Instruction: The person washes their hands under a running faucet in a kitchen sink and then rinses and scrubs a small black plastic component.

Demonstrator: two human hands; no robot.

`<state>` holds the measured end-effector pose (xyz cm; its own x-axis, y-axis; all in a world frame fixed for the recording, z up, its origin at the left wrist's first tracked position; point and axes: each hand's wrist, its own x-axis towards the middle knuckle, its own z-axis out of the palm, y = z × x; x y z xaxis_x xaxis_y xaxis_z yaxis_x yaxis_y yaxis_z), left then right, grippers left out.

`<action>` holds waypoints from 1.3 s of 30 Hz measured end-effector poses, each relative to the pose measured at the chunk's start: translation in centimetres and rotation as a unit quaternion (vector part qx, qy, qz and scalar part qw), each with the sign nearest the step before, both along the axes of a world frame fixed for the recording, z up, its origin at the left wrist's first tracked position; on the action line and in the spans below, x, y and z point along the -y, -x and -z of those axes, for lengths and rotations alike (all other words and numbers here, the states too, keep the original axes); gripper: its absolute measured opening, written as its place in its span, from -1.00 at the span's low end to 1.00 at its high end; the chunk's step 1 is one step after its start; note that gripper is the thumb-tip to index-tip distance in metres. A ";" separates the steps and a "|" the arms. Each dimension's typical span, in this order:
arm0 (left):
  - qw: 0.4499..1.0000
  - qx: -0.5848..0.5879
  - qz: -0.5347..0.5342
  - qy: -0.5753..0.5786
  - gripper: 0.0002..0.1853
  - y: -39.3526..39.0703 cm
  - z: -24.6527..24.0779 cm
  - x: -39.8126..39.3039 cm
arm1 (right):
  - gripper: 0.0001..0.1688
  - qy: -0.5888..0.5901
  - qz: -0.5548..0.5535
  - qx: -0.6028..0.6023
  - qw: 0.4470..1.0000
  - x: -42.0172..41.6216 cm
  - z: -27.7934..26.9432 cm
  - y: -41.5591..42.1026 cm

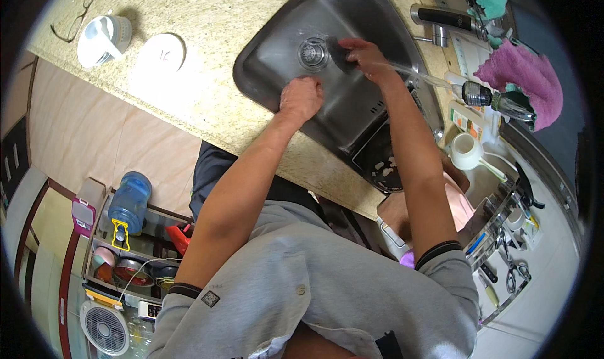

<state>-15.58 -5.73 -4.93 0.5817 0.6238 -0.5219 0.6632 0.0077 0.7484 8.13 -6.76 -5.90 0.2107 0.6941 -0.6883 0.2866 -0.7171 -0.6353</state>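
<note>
Both hands are inside the stainless steel sink (278, 52). My left hand (302, 97) is curled near the basin's front wall, just below the drain strainer (312, 54); its palm and anything in it are hidden. To the right of the drain, my right hand (367, 59) has bent fingers pointing left, beside a dark patch that may be a shadow or a dark object. A stream of water (415, 72) runs from the faucet nozzle (476, 94) onto my right wrist and hand.
A white lid (163, 52), a tub (106, 38) with a scoop on top and eyeglasses (78, 19) lie on the speckled counter. A black strainer basket (377, 158) holds scraps. A pink cloth (524, 78), a white ladle (466, 151), scissors (509, 264) and knives sit at right.
</note>
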 end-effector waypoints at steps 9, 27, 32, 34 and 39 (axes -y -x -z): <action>1.000 -0.003 0.017 -0.004 -0.75 -0.3 0.6 0.0 | -0.66 0.158 -0.537 0.369 0.742 11.9 1.3 -1.5; 0.999 0.044 0.021 -0.013 -0.75 0.3 0.5 0.4 | -0.67 0.240 -0.507 0.414 0.717 11.2 -1.4 -3.9; 0.999 0.035 0.011 -0.008 -0.74 0.4 0.5 0.0 | -0.69 0.137 -0.482 0.484 0.718 11.1 -2.5 -5.0; 0.999 0.039 0.018 -0.001 -0.74 0.2 0.8 0.0 | -0.66 0.110 -0.540 0.479 0.684 13.5 -0.7 -4.0; 0.999 0.041 0.017 0.003 -0.72 0.4 0.4 0.0 | -0.58 0.200 -0.501 0.479 0.692 10.6 -2.2 -5.1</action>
